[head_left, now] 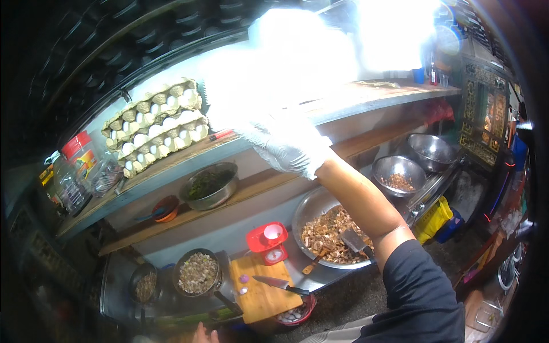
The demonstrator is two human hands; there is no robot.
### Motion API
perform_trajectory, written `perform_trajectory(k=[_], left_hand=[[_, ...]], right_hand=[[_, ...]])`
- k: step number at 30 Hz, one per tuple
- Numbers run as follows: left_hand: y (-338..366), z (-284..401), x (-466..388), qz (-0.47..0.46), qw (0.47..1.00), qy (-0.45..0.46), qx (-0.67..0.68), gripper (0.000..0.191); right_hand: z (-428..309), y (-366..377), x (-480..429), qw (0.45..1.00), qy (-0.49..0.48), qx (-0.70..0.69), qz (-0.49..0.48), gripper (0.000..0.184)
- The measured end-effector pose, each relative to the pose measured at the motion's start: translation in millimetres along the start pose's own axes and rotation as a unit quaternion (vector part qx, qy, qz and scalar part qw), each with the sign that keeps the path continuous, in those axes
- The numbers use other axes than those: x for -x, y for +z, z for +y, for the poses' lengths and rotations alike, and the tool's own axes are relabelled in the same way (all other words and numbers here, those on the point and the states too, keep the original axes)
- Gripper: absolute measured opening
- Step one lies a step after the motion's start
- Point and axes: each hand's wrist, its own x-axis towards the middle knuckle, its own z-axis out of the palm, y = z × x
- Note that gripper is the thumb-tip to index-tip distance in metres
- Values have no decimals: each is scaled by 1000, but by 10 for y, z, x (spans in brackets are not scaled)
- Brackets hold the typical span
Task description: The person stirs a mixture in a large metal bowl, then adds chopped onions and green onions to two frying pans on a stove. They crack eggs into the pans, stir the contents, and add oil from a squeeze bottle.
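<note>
My right hand [285, 148], in a thin white glove, is raised at the upper shelf [171, 160]. Its fingers fade into strong glare, so whether they grip anything is hidden. Left of it, egg trays [156, 124] filled with white eggs stand on edge, beside a red pen-like object [221, 134]. Only bare fingertips of my left hand [205, 334] show at the bottom edge. Nearby is a wooden cutting board [261, 296] bearing a kitchen knife [279, 284] and purple onion or shallot pieces [243, 279]. A red kitchen scale [273, 253] sits at the board's far edge.
A large steel basin [304, 206] holds chopped food and a metal turner [355, 241]. Pans [197, 274] of chopped food stand left. Steel bowls [399, 165] are at right, and a pot of greens [210, 182] is on the lower shelf. A bright lamp glares above.
</note>
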Motion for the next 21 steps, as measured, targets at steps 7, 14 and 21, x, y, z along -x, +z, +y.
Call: perform_trajectory(k=[7, 14, 21], left_hand=[[-262, 888, -80, 70, 984, 139, -90, 44], [-419, 2129, -143, 144, 890, 427, -67, 42], [-320, 2445, -177, 181, 874, 446, -68, 38]], right_hand=[[-432, -92, 452, 998, 41, -52, 15, 44], [-1813, -66, 1050, 956, -3, -293, -23, 29], [-2250, -161, 1294, 936, 58, -337, -85, 56]])
